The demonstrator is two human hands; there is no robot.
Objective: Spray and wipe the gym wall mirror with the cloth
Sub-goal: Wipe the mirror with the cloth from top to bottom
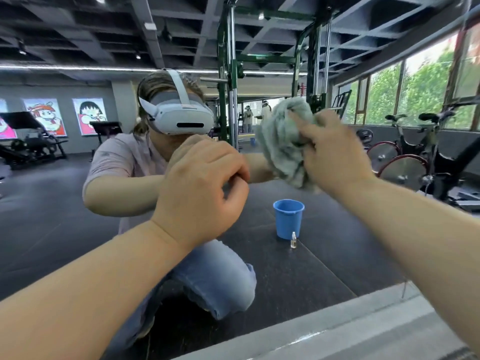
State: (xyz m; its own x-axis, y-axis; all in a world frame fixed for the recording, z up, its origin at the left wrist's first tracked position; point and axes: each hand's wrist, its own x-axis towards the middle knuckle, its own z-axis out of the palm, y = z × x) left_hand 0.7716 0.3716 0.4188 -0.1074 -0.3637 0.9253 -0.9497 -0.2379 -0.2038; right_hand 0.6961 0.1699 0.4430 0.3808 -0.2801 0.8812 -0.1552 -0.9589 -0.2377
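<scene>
Cloth [280, 144] bunched in right hand [337, 157], against mirror [65, 216].

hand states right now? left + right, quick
Left hand: closed, fingers curled, nothing visible in it.
Right hand: closed on the bunched green cloth.

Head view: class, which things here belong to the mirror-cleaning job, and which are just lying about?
Job: mirror; cloth, gripped by the right hand; small clear bottle, likely the spray, reflected on the floor.
Lying about, all seen as reflections: blue bucket, exercise bikes, weight rack, posters.
</scene>
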